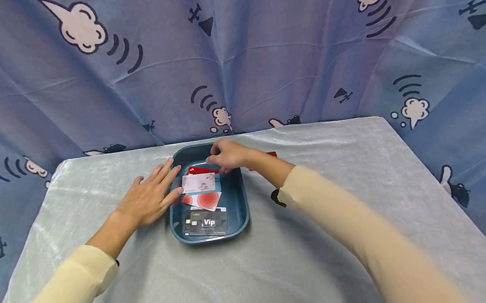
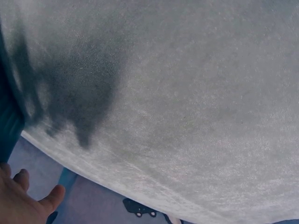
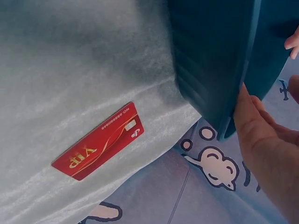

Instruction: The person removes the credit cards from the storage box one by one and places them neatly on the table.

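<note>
A dark blue tray (image 1: 242, 211) holds several cards. Among them are a red card (image 1: 195, 170), a pale flowered card (image 1: 198, 182) over a teal one, a white card with red circles (image 1: 208, 200) and black VIP cards (image 1: 208, 223). My left hand (image 1: 149, 197) is spread palm down, with its fingertips at the tray's left rim. Over the far right rim reaches my right hand (image 1: 230, 155), fingers loosely bent and slightly apart, the lower fingertips right by the red card's end. In the right wrist view, that hand's fingers (image 3: 247, 116) overlap the rim.
Another red VIP card (image 3: 100, 142) lies on the table right of the tray, partly hidden by my right forearm in the head view. Pale velvety cloth (image 1: 327, 262) covers the table. A patterned blue curtain (image 1: 260, 69) hangs behind its far edge.
</note>
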`<state>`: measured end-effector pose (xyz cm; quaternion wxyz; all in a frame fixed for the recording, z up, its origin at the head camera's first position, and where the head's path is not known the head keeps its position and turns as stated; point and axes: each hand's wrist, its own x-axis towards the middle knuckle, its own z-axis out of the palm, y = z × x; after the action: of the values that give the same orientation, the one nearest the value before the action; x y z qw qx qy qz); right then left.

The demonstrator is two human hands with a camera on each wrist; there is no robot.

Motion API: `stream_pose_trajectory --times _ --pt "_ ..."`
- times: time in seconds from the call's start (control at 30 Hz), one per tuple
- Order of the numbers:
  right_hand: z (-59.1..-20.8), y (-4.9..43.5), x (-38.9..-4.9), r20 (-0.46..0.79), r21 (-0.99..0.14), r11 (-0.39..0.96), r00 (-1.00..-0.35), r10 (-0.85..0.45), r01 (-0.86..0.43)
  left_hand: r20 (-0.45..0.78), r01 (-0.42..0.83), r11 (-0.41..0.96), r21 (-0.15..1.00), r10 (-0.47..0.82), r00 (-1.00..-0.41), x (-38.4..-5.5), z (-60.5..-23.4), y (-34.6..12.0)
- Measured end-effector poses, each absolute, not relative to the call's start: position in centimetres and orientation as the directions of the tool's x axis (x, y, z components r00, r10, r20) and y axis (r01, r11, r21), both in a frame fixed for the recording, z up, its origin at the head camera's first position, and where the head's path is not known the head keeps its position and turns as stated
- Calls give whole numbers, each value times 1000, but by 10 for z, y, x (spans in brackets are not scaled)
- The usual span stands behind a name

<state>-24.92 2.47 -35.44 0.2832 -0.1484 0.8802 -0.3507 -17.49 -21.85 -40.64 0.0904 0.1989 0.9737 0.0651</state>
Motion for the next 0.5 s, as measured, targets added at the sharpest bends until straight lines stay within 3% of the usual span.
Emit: stream_pose_trajectory --times 0.5 --pt "-364 8 -252 -502 -683 730 -745 -439 30 -135 387 907 165 409 -902 -174 -406 -220"
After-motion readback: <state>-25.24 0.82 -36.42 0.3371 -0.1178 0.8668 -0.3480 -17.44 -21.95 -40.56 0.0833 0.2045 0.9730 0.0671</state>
